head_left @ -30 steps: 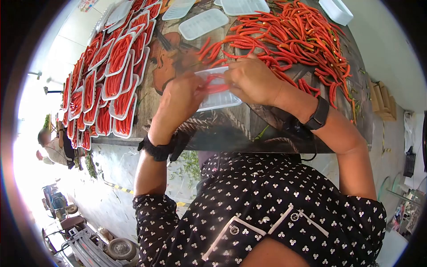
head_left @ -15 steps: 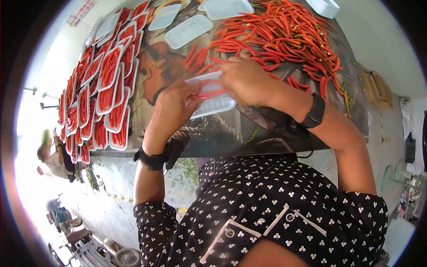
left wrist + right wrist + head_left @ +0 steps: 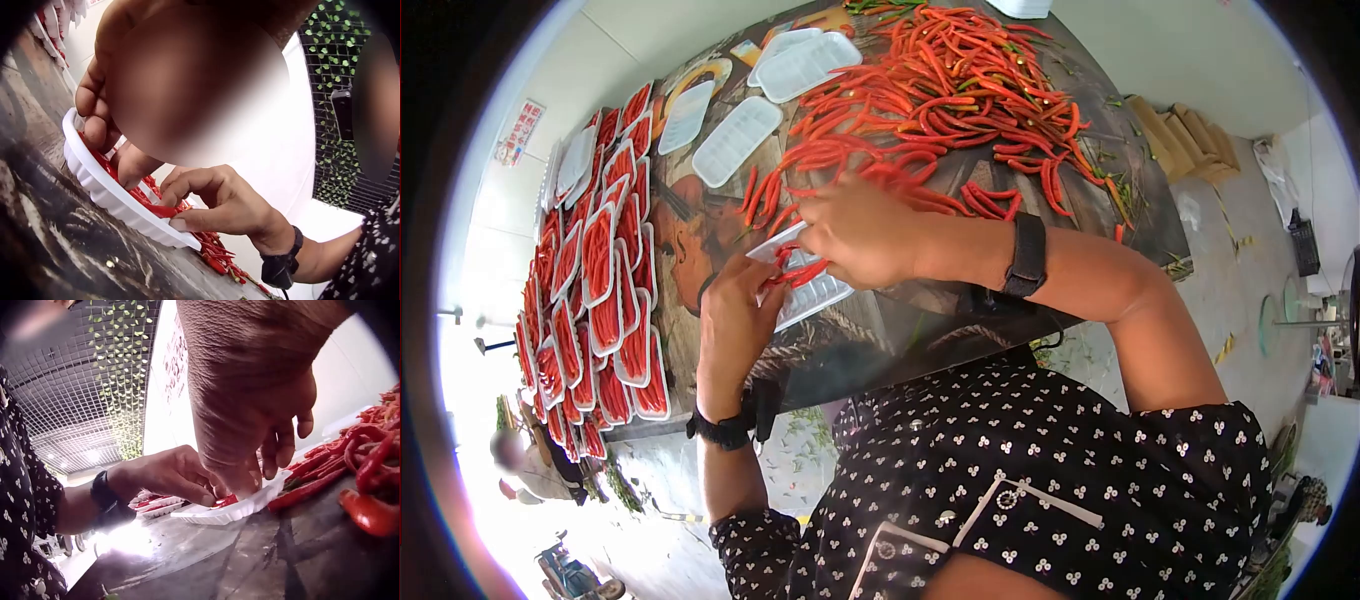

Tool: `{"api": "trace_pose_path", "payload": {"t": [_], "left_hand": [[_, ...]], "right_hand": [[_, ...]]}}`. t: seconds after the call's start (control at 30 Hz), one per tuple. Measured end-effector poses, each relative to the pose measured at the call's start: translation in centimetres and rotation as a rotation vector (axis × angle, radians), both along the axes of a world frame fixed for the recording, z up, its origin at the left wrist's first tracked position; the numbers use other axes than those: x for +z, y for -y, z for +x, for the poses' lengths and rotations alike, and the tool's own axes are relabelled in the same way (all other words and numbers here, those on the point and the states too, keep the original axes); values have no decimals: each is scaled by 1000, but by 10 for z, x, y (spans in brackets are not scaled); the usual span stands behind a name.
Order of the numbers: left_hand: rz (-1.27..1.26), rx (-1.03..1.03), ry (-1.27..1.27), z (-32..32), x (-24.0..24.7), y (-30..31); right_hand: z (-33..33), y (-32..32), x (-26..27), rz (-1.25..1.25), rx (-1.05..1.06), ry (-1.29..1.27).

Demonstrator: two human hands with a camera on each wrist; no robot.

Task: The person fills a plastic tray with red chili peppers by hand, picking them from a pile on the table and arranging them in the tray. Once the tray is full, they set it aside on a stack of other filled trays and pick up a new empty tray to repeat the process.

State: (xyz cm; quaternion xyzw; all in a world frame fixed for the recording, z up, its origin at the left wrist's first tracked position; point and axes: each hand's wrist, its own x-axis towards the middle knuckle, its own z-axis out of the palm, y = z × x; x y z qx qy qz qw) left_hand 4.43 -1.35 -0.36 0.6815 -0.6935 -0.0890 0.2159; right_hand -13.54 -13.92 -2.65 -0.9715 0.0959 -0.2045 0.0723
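Red chili peppers [image 3: 805, 272] lie crosswise in a white plastic tray [image 3: 820, 300] near the table's front edge. At the tray's left end, my left hand [image 3: 735, 325] pinches the ends of the chilies between thumb and fingers. My right hand [image 3: 860, 235] reaches over the tray's right side, its thumb and forefinger pinching a red chili [image 3: 159, 210] in the left wrist view. From the right wrist, the tray [image 3: 231, 514] shows low on the table, with both hands' fingertips inside it. My right hand hides part of the tray in the head view.
A large heap of loose red chilies [image 3: 960, 90] spreads behind the right hand. Stacked filled trays [image 3: 605, 300] cover the table's left side. Unfilled trays [image 3: 738, 140] lie at the back. Cardboard [image 3: 1185, 140] stands beyond the right edge.
The head view has turned, so the table and tray appear further left and lower. Both hands stay at the same tray, fingers on the chilies.
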Motion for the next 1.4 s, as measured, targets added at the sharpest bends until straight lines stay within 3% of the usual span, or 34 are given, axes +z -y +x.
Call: {"api": "trace_pose_path", "payload": {"t": [0.1,0.2,0.37,0.5,0.6,0.77,0.97,1.03,1.13,1.4], "left_hand": [[22,8,8,-3,3,0],[28,17,-9,-3,3,0],[19,13,-17,-2,1,1],[-27,-6,-18,-5,2,-1],[-50,38,-31,-12,10,-8],[-1,60,-65,-25,21,-26],[41,-24,-32,-32,7,-29],[44,-15,16,-33,4,-27],[24,8,56,-33,4,-22],[2,58,132,-30,5,-12]], "right_hand": [[0,-2,2,72,12,20],[3,-2,-4,-10,1,-31],[5,-2,2,27,-37,-202],[-1,3,1,-9,-59,-77],[-23,27,14,91,-80,54],[-106,72,48,151,-308,-8],[-164,57,38,317,-433,-170],[-167,50,31,393,-463,-202],[-159,41,24,253,-466,-212],[-140,43,14,202,-501,-298]]}}
